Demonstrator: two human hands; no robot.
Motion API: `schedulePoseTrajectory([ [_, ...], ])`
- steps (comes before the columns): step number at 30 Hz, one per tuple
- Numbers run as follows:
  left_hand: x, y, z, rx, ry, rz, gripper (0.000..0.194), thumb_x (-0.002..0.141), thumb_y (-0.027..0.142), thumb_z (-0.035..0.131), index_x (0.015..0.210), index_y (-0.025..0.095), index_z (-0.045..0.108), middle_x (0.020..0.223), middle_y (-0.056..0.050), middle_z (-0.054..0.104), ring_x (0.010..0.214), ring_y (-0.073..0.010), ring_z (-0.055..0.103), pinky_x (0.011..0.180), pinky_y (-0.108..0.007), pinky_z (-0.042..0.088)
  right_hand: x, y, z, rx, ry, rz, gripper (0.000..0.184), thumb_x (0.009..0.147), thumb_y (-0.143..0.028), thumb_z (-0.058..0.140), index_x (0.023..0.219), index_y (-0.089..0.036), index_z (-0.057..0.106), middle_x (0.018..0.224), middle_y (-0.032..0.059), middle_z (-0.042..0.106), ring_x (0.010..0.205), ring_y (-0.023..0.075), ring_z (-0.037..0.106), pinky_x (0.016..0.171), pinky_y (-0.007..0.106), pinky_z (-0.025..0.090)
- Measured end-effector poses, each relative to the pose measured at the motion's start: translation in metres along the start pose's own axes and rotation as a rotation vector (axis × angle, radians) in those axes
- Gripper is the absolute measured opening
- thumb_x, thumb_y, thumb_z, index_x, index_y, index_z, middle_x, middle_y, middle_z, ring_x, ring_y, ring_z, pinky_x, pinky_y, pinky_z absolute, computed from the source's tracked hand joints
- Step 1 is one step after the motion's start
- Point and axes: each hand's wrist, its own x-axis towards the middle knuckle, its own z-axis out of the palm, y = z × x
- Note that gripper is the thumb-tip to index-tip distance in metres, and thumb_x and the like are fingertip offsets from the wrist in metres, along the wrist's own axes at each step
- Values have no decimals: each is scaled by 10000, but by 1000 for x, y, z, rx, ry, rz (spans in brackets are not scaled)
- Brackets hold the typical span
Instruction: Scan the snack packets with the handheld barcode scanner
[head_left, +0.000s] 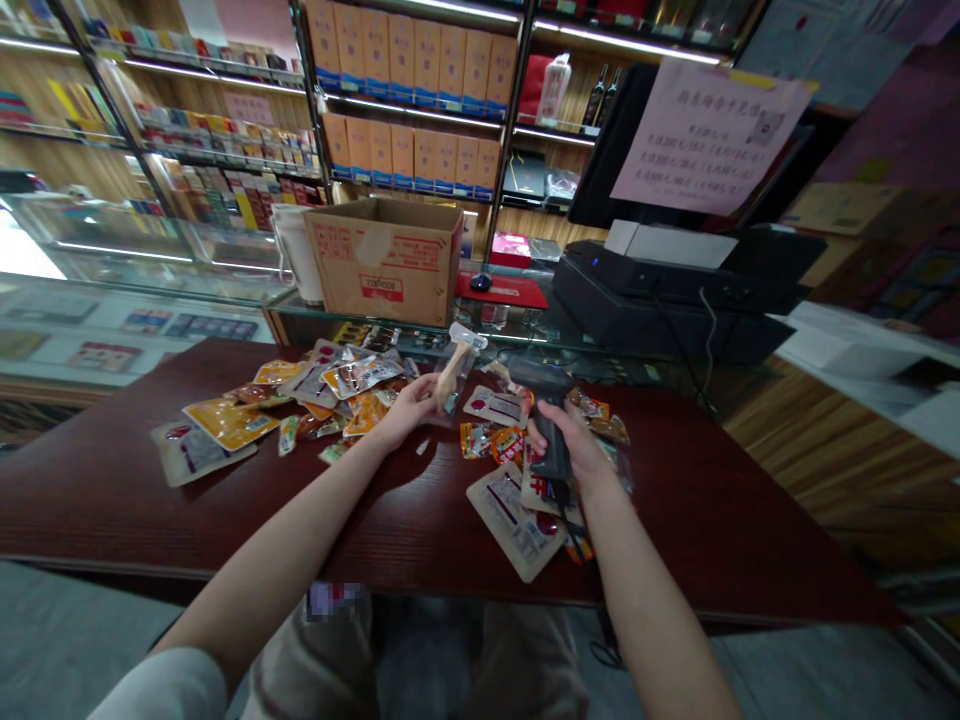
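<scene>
**Above the dark red table point(97, 490), a barcode scanner and a clear packet are coming up in both hands**

Watching from my remote feed, I'm seeing the left hand point(405, 412) curling its fingers around a clear plastic packet point(459, 375), pinching it between thumb and fingers and holding it up off the tabletop. A pale, stick-shaped snack point(450, 375) is showing inside the plastic. The right hand point(564, 445) is wrapping firmly around the grip of a dark grey barcode scanner point(551, 425), with its head pointing left, toward the packet and just beside it. The two hands are staying apart.

Left of the left hand, foil snack packets point(352, 385) are lying in a loose, overlapping heap, with yellow and silver ones on top. Below the right hand, more packets are scattered, including a large white sachet point(514, 525) lying nearest the table edge.

Straight ahead of the hands, a cardboard box point(386, 262) is sitting on a glass display counter point(135, 245). Beyond the right hand, a black office machine point(667, 300) is sitting with a paper notice point(709, 135) hanging above it, and shelves of orange boxes point(412, 80) are rising behind the cardboard box.
</scene>
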Motion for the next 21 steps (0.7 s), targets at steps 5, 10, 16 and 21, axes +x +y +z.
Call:
schedulePoseTrajectory([
  [5, 5, -10, -2, 158, 4, 58, 477, 670, 312, 748, 1114, 167, 649, 1061, -55, 715, 923, -193, 654, 767, -280, 528, 5, 5, -2, 8, 33, -11, 250, 789, -390, 717, 890, -196, 598, 800, -6, 628, 393, 42, 418, 331, 199, 378],
  [10, 5, -11, -2, 200, -46, 108, 509, 701, 409, 763, 1129, 159, 651, 1141, -84, 709, 1052, -237, 648, 912, -344, 511, 3, 1, -1, -8, 12, 26, 270, 789, -418, 717, 833, -191, 577, 644, -37, 564, 385, 52, 413, 359, 200, 389],
  [16, 5, -11, -3, 203, -43, 109, 520, 695, 393, 767, 1138, 149, 649, 1161, -99, 701, 1085, -255, 639, 957, -379, 495, 1, -2, -1, -48, 16, 25, 277, 796, -422, 700, 891, -198, 567, 560, -57, 532, 381, 67, 415, 377, 204, 397],
  [21, 2, -6, 0, 172, -37, 85, 486, 664, 371, 779, 1089, 165, 666, 1114, -74, 708, 1049, -244, 645, 953, -366, 492, 1, -3, -1, -77, 40, 12, 298, 786, -420, 693, 955, -211, 565, 577, -53, 564, 388, 75, 413, 379, 211, 392],
])
